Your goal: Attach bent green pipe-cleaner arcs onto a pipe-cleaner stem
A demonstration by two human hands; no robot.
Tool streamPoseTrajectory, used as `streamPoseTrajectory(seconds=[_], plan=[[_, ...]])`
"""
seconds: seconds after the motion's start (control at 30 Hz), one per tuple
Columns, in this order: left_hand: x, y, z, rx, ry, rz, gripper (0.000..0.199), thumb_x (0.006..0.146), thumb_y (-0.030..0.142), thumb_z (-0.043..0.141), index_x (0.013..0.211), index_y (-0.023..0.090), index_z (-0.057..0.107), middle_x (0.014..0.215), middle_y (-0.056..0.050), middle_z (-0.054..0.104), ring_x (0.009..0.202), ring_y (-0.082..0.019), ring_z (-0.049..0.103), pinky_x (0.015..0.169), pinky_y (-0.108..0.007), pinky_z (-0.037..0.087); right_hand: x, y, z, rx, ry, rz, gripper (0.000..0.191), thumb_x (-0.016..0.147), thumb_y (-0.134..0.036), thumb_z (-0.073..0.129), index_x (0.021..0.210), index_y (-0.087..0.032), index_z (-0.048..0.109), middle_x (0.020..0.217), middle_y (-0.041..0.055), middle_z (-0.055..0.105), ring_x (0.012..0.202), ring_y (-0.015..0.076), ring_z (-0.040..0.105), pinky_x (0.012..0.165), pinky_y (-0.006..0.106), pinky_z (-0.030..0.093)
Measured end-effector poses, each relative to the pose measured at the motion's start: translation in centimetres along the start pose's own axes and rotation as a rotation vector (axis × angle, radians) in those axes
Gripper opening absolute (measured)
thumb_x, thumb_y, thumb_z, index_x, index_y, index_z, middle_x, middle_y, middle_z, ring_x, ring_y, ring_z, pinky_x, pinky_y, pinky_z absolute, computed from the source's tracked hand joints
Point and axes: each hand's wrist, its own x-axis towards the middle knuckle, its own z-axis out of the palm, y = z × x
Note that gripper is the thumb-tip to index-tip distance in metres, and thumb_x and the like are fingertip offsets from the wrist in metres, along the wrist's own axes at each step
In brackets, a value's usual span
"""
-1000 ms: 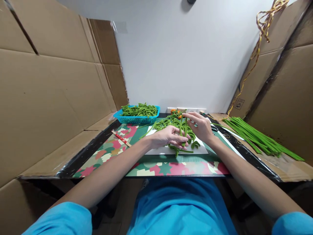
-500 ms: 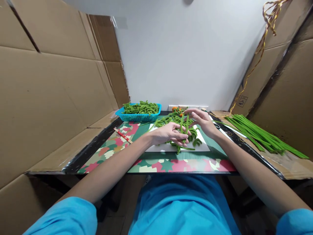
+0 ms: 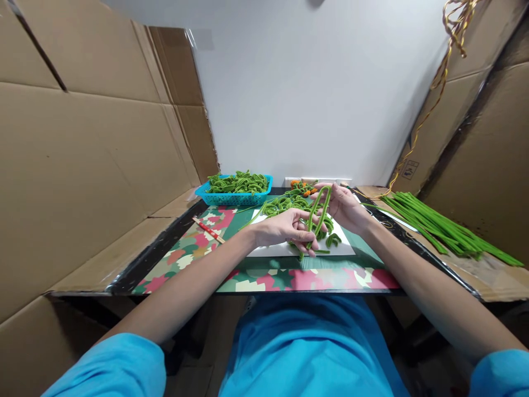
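Observation:
A fuzzy green pipe cleaner (image 3: 313,210), bent into a long narrow loop, stands tilted between my hands. My left hand (image 3: 283,227) pinches it near its lower ends, thumb against fingers. Around the rounded top of the loop are the fingers of my right hand (image 3: 347,208), thumb up and the other fingers behind the stem. Below lies a white sheet (image 3: 268,250) with a heap of curled green pipe cleaner pieces (image 3: 285,205); part of the heap is hidden by my hands. A small curled piece (image 3: 333,240) lies apart at the right of the sheet.
A blue basket (image 3: 231,198) full of green twisted pieces stands at the back left. Orange-and-green pieces (image 3: 303,188) lie at the back. A red stick (image 3: 208,229) lies left, a bundle of straight green pipe cleaners (image 3: 450,229) right. Cardboard walls (image 3: 95,149) flank the table.
The loop's top has tilted to the right and shows as a closed bend. My right hand has turned, with its fingers shifted around that bend. My left hand keeps its pinch.

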Motion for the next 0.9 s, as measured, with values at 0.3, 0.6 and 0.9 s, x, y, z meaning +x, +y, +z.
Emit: streamPoseTrajectory(seconds=[0.3,0.6,0.9], plan=[[-0.01,0.12,0.21,0.017,-0.020,-0.038,0.062,0.076,0.045,0.092,0.125,0.013,0.072,0.087,-0.013,0.080,0.072,-0.021,0.080,0.065,-0.025,0.062,0.00,-0.42,0.50,-0.028,0.079,0.008,0.039,0.081,-0.052,0.087,0.103,-0.021,0.080,0.101,0.0082,0.083,0.092,0.0197,0.078,0.070,0.026,0.062],[-0.09,0.26,0.23,0.064,-0.021,-0.072,0.042,0.075,0.043,0.092,0.099,0.012,0.075,0.089,-0.013,0.081,0.074,-0.021,0.080,0.068,-0.026,0.065,0.14,-0.15,0.54,-0.039,0.095,0.019,0.036,0.078,-0.047,0.091,0.099,-0.019,0.082,0.095,0.0078,0.083,0.075,0.0148,0.074,0.066,0.025,0.059],[-0.27,0.76,0.42,0.129,-0.090,-0.119,0.038,0.074,0.043,0.093,0.089,0.012,0.079,0.090,-0.015,0.082,0.075,-0.021,0.080,0.067,-0.026,0.064,0.08,0.17,0.59,-0.018,0.044,0.034,0.031,0.078,-0.041,0.092,0.098,-0.018,0.083,0.088,0.0058,0.081,0.069,0.0105,0.069,0.067,0.022,0.058]])
